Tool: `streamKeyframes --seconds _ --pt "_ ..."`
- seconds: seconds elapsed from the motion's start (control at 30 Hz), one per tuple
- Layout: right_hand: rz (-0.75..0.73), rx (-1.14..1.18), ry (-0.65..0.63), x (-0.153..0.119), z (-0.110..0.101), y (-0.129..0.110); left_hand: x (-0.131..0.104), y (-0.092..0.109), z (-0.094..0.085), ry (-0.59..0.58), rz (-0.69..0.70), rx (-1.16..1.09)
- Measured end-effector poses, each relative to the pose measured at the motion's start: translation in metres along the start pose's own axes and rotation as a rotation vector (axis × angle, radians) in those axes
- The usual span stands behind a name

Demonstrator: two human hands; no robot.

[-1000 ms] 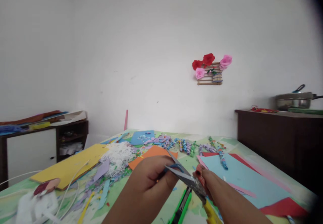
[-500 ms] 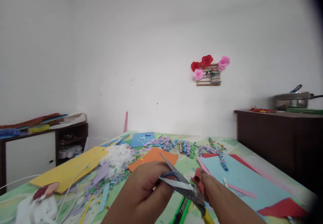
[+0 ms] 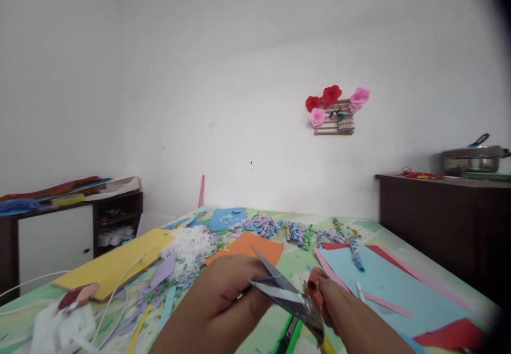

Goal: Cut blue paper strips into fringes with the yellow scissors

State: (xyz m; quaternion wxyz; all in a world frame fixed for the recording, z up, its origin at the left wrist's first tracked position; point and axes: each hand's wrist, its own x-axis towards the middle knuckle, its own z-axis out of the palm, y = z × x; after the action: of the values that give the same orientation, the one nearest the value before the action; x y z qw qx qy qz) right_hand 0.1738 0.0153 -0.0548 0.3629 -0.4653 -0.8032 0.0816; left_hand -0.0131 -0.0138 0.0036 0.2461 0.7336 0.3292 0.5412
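Low in the centre, my left hand (image 3: pixel 229 301) is closed in a pinch on something blue, small and partly hidden behind the scissor blades. The scissors (image 3: pixel 295 303) have their blades parted and pointing up and left, with a yellow handle below. My right hand (image 3: pixel 339 306) is closed round a rolled orange-red paper piece (image 3: pixel 314 285), right beside the scissors' pivot. Its grip on the scissors is partly hidden. Under the scissors lies a green cutter knife (image 3: pixel 289 335).
Orange paper (image 3: pixel 243 247), yellow sheets (image 3: pixel 120 261), white shredded strands (image 3: pixel 194 250) and paper scraps cover the left and middle. Curled paper pieces (image 3: pixel 295 232) lie at the back. Light blue paper (image 3: pixel 399 285) is at right, near a dark cabinet (image 3: pixel 435 231).
The view has shifted slightly, so the surroundings sit a little further right. My left hand has moved slightly left, and the scissor blades look a little wider apart.
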Motion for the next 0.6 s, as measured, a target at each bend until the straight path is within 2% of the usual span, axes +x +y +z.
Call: streamKeyframes --seconds 0.2,0.37,0.47,0.6 --pt "0.005 -0.014 -0.008 0.001 0.003 0.001 0.002 -0.011 -0.006 -0.155 -0.157 -0.168" --pt "0.007 -0.032 -0.029 0.002 0.007 0.003 0.005 -0.01 -0.008 -0.191 -0.337 -0.303" --pt "0.003 -0.033 -0.033 0.002 0.006 0.004 0.005 -0.015 -0.007 -0.193 -0.357 -0.381" --pt "-0.002 -0.019 -0.038 0.0 0.001 0.003 0.006 -0.027 -0.007 -0.249 -0.299 -0.484"
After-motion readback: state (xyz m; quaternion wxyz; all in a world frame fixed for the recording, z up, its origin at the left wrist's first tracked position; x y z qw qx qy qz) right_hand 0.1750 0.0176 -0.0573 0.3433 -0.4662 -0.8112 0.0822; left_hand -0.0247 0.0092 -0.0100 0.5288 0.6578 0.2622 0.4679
